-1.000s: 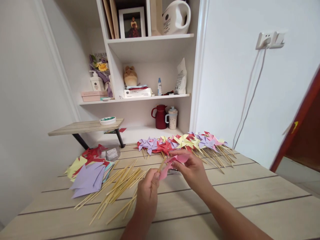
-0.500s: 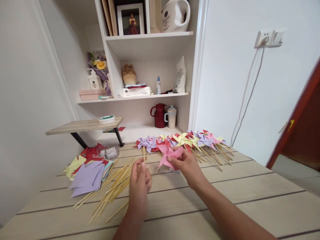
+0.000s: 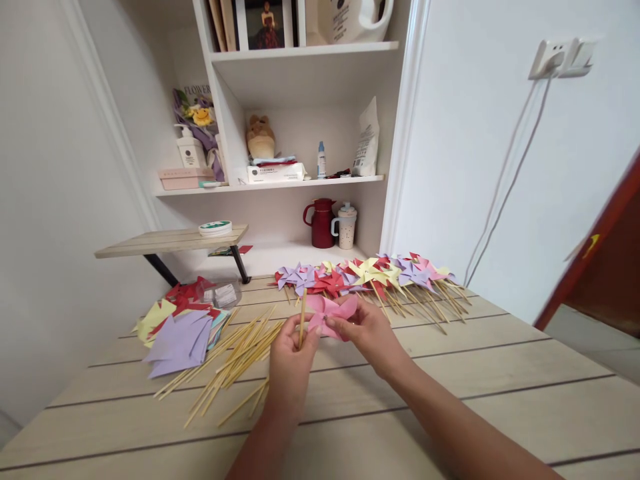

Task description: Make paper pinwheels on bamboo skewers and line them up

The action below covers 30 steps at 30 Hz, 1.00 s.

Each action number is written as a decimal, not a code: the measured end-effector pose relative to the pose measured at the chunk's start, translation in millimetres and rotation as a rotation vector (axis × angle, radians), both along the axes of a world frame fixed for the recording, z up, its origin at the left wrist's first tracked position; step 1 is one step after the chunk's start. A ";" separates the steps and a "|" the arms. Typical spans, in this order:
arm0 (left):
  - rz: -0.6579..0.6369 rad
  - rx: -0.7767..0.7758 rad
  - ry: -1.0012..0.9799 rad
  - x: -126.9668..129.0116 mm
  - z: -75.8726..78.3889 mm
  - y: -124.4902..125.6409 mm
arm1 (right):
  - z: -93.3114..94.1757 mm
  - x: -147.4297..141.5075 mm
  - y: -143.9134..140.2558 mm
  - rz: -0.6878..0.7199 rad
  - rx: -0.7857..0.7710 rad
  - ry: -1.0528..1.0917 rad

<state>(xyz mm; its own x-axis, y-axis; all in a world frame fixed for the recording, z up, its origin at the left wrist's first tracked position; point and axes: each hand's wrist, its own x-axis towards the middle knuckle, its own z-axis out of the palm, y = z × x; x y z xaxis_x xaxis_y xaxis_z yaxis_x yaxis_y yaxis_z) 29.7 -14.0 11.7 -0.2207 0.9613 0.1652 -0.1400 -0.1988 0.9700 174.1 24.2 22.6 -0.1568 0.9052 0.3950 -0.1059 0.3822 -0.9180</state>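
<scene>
A pink paper pinwheel (image 3: pixel 327 313) is pinched near its centre by the thumb and fingers of my right hand (image 3: pixel 367 331). In my left hand (image 3: pixel 294 353) a thin wooden stick (image 3: pixel 303 317) stands nearly upright, gripped between thumb and fingers. The stick's top end is beside the pinwheel's left blade, and my two hands are close together. Left of my left hand lies a loose heap of wooden sticks (image 3: pixel 240 357). Behind the pinwheel, a row of pinwheels on sticks (image 3: pixel 373 273) in purple, red, yellow and pink lies across the table.
Purple paper sheets (image 3: pixel 180 343) lie at the left of the table (image 3: pixel 450 393), with red and yellow cut pieces and a clear plastic box (image 3: pixel 225 295) behind. A small raised wooden stand (image 3: pixel 165 241) is at the back left. The shelf holds a dark red jug (image 3: pixel 323 225) and a cup (image 3: pixel 346 228).
My left hand has moved right with the stick, up to the pinwheel. The pinwheel has tilted in my right hand. The camera view has shifted slightly.
</scene>
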 end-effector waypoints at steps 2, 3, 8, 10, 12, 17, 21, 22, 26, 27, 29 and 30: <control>0.053 0.028 0.009 0.4 0.1 -0.1 | 1.7 -0.8 -3.6 -0.017 0.057 -0.035; 0.073 0.046 0.011 0.7 0.4 -0.5 | 2.9 -1.1 -5.4 -0.026 0.082 -0.049; 0.102 0.103 -0.008 2.8 2.9 -3.7 | 7.8 -0.8 -9.9 -0.046 0.136 -0.062; 0.109 0.113 -0.019 3.0 3.6 -4.7 | 8.9 -0.5 -10.3 -0.028 0.149 -0.058; 0.115 0.116 -0.026 2.9 4.1 -5.1 | 10.0 -0.3 -10.9 -0.001 0.159 -0.059; 0.101 0.146 -0.020 2.4 3.6 -5.0 | 11.0 -0.2 -13.4 0.025 0.145 -0.057; 0.093 0.154 0.025 3.0 3.4 -6.1 | 8.4 -0.2 -13.1 -0.010 0.124 -0.063; 0.092 0.151 0.034 3.2 3.6 -6.6 | 7.6 0.0 -12.8 -0.028 0.139 -0.070; 0.090 0.153 0.047 3.4 4.1 -8.1 | 6.7 2.8 -12.6 -0.120 0.361 -0.157; 0.089 0.157 0.044 3.0 3.9 -8.3 | 7.4 4.0 -12.8 -0.138 0.476 -0.182; 0.082 0.161 0.031 1.9 3.2 -8.8 | 9.7 7.2 -13.4 -0.158 0.735 -0.215; 0.071 0.160 0.022 1.1 2.8 -9.1 | 11.1 8.9 -13.8 -0.161 0.853 -0.226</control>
<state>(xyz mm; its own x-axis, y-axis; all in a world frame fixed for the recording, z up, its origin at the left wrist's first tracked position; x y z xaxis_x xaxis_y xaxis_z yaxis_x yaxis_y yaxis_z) 30.7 -23.1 14.5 -0.2813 0.9047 0.3200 -0.0993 -0.3591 0.9280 183.0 10.4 33.7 -0.2090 0.3359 0.9184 0.1568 0.9385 -0.3076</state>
